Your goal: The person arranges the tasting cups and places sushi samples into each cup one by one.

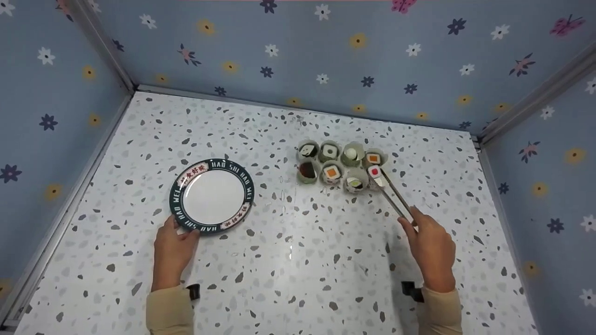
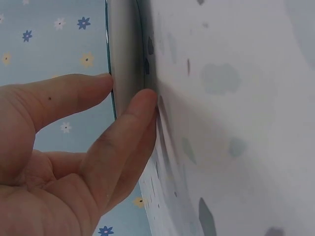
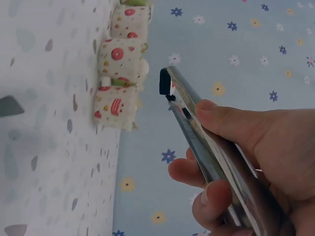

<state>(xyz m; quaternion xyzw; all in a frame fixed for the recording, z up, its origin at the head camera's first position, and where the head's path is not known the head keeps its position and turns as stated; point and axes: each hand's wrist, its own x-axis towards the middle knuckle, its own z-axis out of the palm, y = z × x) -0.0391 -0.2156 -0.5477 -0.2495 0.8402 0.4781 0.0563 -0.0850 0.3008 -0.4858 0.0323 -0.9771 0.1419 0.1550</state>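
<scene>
My left hand (image 1: 173, 251) pinches the near-left rim of a round plate (image 1: 250, 188), white with a dark green lettered border. Up close, the thumb (image 2: 93, 91) lies on the plate's edge and the fingers (image 2: 125, 132) reach to its underside by the tabletop. My right hand (image 1: 430, 246) grips metal tongs (image 1: 396, 191). Between their tips is a maki sushi piece (image 1: 375, 172) with a red centre; its dark wrap (image 3: 165, 82) shows in the right wrist view, raised above the paper cups (image 3: 117, 105).
Several sushi pieces in paper cups stand in two rows, including one with an orange centre (image 1: 331, 172) and a dark-topped one (image 1: 307, 170). The speckled white table (image 1: 288, 270) is bounded by flowered blue panels (image 1: 298, 51) at the back and both sides.
</scene>
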